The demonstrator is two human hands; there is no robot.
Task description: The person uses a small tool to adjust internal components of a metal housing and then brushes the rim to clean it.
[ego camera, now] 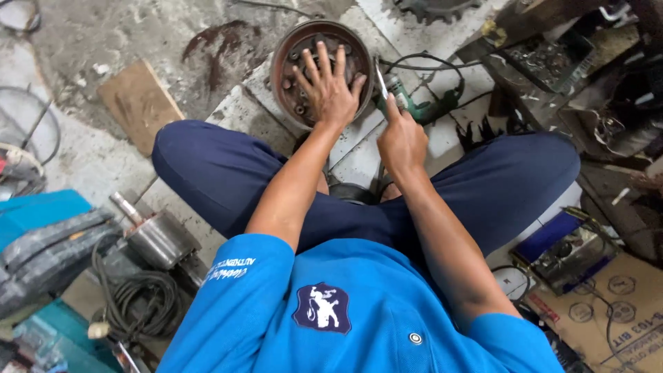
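Head view. Left hand [330,86] spread flat, fingers splayed, pressing on rusty round drum [322,72] lying on floor [90,159] ahead of crossed legs; nothing gripped, only steadying. Right hand [400,141] just right of it, closed around slim metal tool [381,83], tip pointing up toward drum rim. Green power tool [413,107] with black cord just beyond right hand, untouched. Motor rotor [157,235] and coiled cable [141,300] well behind and left of left hand. Cardboard box [608,304] far back to the right. Progress, judged: drum inside rusty, parts in place; work on it looks early, most left.
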